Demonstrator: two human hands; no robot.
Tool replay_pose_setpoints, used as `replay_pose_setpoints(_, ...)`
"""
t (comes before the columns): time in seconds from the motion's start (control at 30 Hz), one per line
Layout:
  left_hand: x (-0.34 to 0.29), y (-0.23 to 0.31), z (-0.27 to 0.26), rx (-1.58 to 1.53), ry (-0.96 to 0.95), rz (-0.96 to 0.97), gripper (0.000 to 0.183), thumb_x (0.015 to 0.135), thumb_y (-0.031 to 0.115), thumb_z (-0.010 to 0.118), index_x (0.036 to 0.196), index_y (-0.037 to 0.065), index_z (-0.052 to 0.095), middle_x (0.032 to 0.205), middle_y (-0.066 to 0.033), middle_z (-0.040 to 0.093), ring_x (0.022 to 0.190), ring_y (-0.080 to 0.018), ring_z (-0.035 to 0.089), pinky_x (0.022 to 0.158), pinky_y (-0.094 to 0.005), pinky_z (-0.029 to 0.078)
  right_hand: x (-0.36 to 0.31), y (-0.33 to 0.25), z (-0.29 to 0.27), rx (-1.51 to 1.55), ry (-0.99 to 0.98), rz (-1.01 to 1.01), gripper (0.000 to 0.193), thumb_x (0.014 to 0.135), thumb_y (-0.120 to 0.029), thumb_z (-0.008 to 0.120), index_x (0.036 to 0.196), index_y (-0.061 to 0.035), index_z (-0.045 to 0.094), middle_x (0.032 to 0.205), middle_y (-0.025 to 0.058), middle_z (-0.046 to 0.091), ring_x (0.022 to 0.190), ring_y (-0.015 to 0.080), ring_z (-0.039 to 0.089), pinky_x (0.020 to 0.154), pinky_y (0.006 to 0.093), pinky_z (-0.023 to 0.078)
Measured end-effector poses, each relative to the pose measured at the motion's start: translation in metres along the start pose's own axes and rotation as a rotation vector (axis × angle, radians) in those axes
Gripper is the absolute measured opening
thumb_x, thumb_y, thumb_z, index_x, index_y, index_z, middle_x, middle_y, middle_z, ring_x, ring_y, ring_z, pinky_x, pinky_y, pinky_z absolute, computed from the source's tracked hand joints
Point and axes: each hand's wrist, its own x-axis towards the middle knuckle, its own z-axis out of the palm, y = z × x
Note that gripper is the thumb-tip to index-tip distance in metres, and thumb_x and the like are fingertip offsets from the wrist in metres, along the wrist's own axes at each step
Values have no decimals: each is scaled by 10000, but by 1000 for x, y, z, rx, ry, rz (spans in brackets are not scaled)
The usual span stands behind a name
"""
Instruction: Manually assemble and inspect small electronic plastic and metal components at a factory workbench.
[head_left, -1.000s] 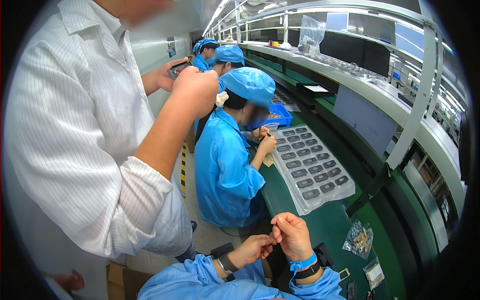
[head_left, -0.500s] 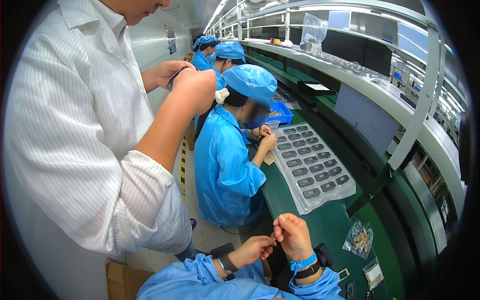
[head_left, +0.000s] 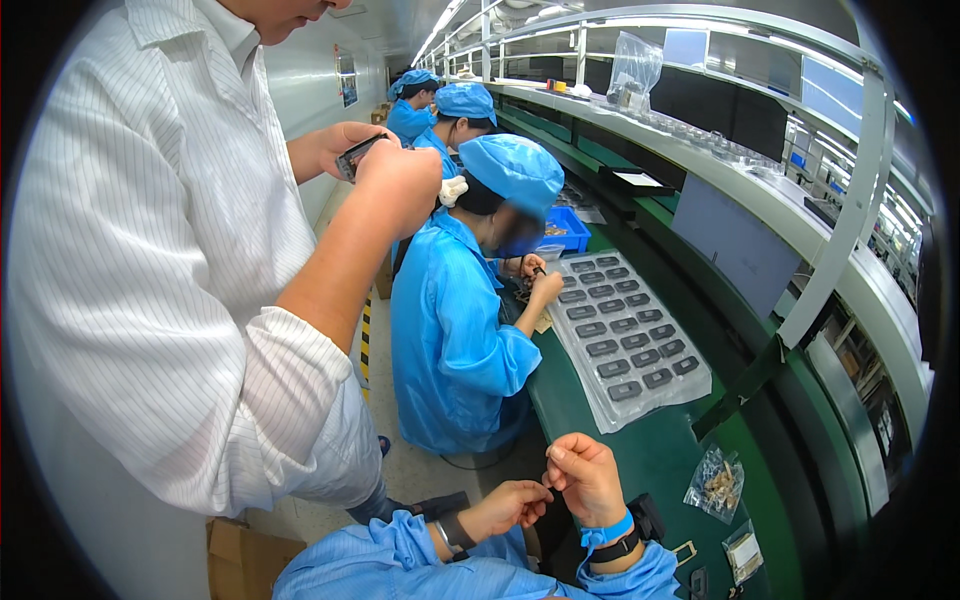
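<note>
Blue-sleeved left hand (head_left: 507,507) and right hand (head_left: 589,482) pinch close together, anything held too small to tell.

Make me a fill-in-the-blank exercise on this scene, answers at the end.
1. Below the right hand, the wrist wears one black band and one ____ band.
2. The bag of small parts lies to the ____ of the right hand.
3. The tray sits on a ____ bench.
4. The striped shirt is ____.

Missing words: blue; right; green; white.
</note>
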Motion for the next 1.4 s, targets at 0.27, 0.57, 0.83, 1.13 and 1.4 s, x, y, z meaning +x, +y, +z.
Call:
replay_pose_setpoints(0.27, 1, -6, 0, 14, -10, -26, 183, 903, 219, 549, 922, 52, 622, 670, -25, 562, 530, -111, 506, 460, -233, 365, -2, -2, -1, 10, 3, -17, 67, 855, -62, 622, 865, 2, 603, 646, 40, 587, 516, 78, 521, 482, 186, 420)
replay_pose_setpoints(0.57, 0, -13, 0, 22, -23, -58, 179, 899, 215, 550, 921, 51, 620, 673, -25, 567, 532, -109, 511, 456, -229, 371, -3, 1, -2, -21, 38, -8, 65, 849, -61, 618, 842, 1, 598, 623, 46, 573, 504, 97, 517, 548, 240, 483)
replay_pose_setpoints(0.83, -1, -15, 0, 11, -32, -61, 184, 897, 218, 551, 923, 49, 617, 672, -25, 569, 530, -106, 511, 452, -226, 370, -3, 4, -3, -31, 37, -7, 64, 825, -37, 640, 861, 3, 605, 642, 48, 589, 523, 96, 539, 544, 222, 483)
replay_pose_setpoints(1.13, 0, -17, -1, 25, -25, -64, 192, 899, 225, 552, 931, 47, 618, 676, -26, 572, 532, -105, 511, 459, -225, 371, -1, 6, -3, -41, 46, 7, 51, 837, -36, 624, 863, 3, 605, 649, 51, 590, 528, 98, 536, 538, 219, 475)
replay_pose_setpoints(1.4, 1, -21, -6, 24, -9, -87, 192, 895, 226, 557, 936, 49, 618, 682, -26, 572, 537, -108, 508, 462, -230, 370, 0, 11, -6, -32, 11, 24, 80, 875, -64, 590, 881, 15, 606, 665, 51, 593, 539, 89, 527, 528, 203, 444)
